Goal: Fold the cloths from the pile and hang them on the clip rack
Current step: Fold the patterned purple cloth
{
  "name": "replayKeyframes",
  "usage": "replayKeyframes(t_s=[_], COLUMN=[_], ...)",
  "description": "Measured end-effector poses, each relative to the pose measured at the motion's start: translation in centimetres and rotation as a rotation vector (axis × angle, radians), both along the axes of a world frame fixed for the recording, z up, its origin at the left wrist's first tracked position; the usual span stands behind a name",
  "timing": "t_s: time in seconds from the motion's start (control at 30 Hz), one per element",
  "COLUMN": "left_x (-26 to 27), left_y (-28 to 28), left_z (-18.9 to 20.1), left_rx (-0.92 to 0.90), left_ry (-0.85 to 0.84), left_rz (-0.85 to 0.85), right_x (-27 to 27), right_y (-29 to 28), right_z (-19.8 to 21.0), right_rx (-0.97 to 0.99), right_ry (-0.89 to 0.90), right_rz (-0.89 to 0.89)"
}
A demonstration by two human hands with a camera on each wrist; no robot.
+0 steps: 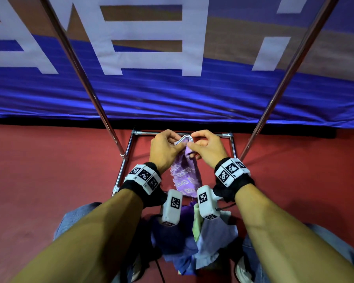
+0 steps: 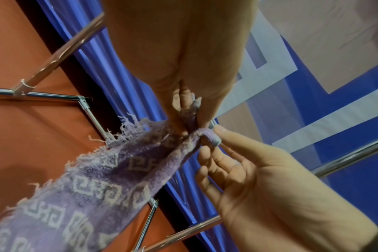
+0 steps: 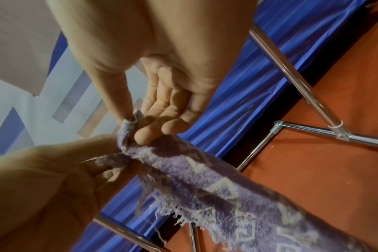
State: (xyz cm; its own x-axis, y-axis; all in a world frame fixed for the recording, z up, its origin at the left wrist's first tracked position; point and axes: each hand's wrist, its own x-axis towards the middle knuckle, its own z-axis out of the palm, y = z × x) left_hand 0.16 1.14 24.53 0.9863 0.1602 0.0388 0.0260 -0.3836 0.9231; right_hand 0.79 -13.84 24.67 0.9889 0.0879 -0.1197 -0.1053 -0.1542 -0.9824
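Observation:
A purple cloth (image 1: 185, 176) with a white key pattern and frayed edges hangs bunched between my hands, above the red floor. My left hand (image 1: 173, 144) pinches its gathered top between thumb and fingers; the left wrist view shows that grip on the purple cloth (image 2: 101, 184) by my left hand (image 2: 189, 119). My right hand (image 1: 196, 145) pinches the rolled hem just beside it, and in the right wrist view my right hand (image 3: 133, 120) holds the purple cloth (image 3: 205, 180) by thumb and forefinger. The pile of cloths (image 1: 192, 242) lies between my feet. The rack's chrome frame (image 1: 129, 154) stands ahead; no clips show.
Two slanted chrome uprights (image 1: 86, 78) (image 1: 290, 74) rise on either side of my hands from the base frame. A blue banner (image 1: 172, 99) with large white letters hangs behind the rack. Red floor (image 1: 39, 170) spreads to both sides.

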Motion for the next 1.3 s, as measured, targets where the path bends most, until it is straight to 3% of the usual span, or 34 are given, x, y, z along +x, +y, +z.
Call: replayKeyframes(t_s=[0.4, 0.6, 0.8, 1.07, 1.17, 1.3], left_x=[-0.3, 0.2, 0.3, 0.5, 0.4, 0.3], left_y=[-0.4, -0.2, -0.1, 0.1, 0.2, 0.6], left_z=[0.3, -0.1, 0.2, 0.3, -0.1, -1.1], left_rx=[-0.124, -0.037, -0.092, -0.218, -0.21, -0.025], left_ry=[0.029, 0.01, -0.053, -0.116, -0.038, 0.076], left_rz=[-0.119, -0.093, -0.107, -0.08, -0.053, -0.092], right_x=[0.4, 0.8, 0.7, 0.6, 0.7, 1.0], right_y=[-0.1, 0.0, -0.1, 0.2, 0.0, -0.3], right_z=[0.0, -0.7, -1.7, -2.2, -2.2, -1.8], right_rx=[0.139, -0.108, -0.334, -0.219, -0.186, -0.097], right_ry=[0.068, -0.053, -0.137, -0.075, -0.088, -0.087], right_rz=[-0.018, -0.016, 0.043, 0.009, -0.036, -0.067])
